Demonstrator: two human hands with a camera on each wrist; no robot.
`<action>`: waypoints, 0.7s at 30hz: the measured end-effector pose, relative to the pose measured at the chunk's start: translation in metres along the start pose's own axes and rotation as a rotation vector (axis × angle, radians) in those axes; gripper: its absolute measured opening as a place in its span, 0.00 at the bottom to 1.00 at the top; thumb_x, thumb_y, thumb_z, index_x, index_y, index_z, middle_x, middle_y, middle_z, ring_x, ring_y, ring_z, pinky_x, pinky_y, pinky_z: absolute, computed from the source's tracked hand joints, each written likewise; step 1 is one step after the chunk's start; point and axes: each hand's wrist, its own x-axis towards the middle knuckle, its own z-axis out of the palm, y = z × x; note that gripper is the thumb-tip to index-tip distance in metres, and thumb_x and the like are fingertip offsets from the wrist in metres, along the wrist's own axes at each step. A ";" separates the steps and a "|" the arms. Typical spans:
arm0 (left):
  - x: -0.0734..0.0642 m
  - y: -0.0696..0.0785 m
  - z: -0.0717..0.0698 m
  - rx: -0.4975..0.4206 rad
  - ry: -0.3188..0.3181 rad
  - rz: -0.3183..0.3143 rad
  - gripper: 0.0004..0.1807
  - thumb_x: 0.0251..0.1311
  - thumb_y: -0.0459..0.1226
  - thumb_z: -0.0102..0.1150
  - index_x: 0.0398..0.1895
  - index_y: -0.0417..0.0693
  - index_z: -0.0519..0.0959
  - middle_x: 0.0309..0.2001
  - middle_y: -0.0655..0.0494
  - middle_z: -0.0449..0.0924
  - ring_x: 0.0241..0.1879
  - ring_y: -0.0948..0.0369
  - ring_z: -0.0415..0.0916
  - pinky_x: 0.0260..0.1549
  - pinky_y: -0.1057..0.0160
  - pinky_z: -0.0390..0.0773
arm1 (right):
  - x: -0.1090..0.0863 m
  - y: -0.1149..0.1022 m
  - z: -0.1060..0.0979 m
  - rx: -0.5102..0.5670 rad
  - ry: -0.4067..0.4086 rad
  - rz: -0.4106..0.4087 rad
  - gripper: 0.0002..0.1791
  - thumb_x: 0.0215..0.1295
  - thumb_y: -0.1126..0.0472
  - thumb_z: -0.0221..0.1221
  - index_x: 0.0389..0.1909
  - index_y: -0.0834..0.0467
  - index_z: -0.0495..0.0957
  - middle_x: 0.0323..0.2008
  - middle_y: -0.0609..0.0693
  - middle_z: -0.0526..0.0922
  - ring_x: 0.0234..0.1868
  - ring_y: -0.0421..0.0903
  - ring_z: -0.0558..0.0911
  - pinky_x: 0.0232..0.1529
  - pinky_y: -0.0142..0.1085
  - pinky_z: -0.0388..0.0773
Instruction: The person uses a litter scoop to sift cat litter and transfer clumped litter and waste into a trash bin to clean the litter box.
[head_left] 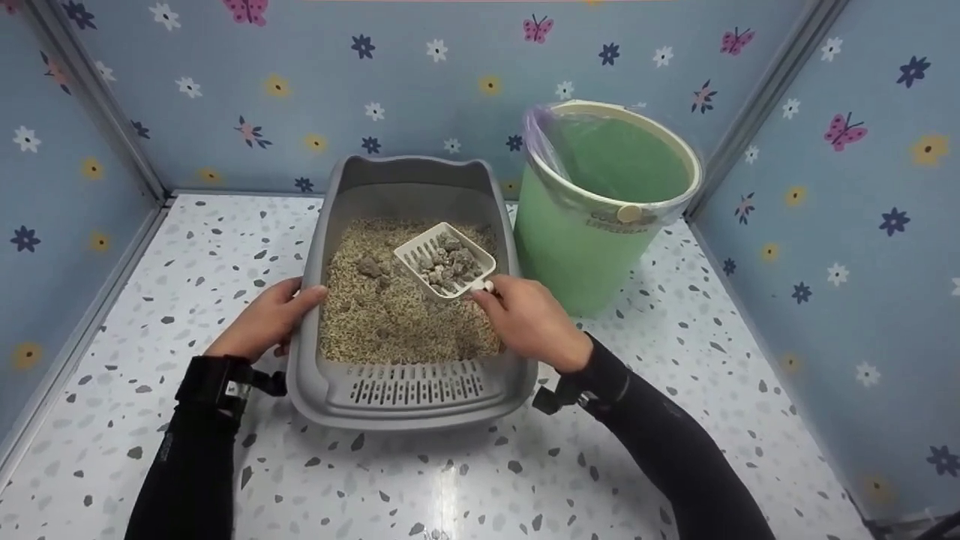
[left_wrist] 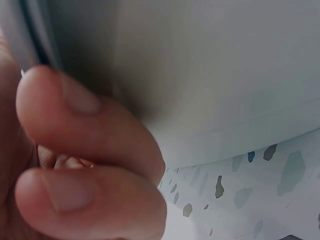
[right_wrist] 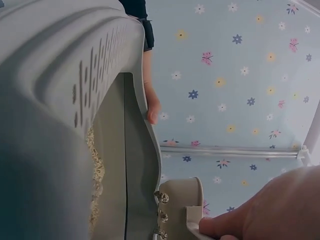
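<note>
A grey litter box (head_left: pixel 412 418) holds tan granular litter (head_left: pixel 397 322). My left hand (head_left: pixel 259 322) grips the box's left rim, its thumb over the edge. In the left wrist view, curled fingers (left_wrist: pixel 95 130) show against the outer wall. Over the litter, my right hand (head_left: pixel 536 319) holds a cream slotted litter scoop (head_left: pixel 411 256) by its handle, which is mostly hidden in the hand. Several grey-brown clumps (head_left: pixel 455 264) lie in the scoop. Another dark clump (head_left: pixel 370 267) sits on the litter left of it. The right wrist view shows the scoop (right_wrist: pixel 181 192) close by the box's side wall.
A green bin (head_left: pixel 574 262) with a cream rim and a clear plastic liner stands right of the box. Both rest on a white speckled surface (head_left: pixel 375 487). Blue flowered panels (head_left: pixel 420 82) enclose the back and sides.
</note>
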 end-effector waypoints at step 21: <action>0.000 -0.003 0.000 0.009 0.008 -0.002 0.42 0.83 0.62 0.55 0.78 0.34 0.65 0.35 0.50 0.77 0.18 0.65 0.64 0.14 0.66 0.68 | 0.013 -0.020 -0.086 -0.009 0.013 -0.035 0.19 0.89 0.50 0.58 0.32 0.53 0.77 0.24 0.45 0.68 0.22 0.43 0.68 0.27 0.42 0.70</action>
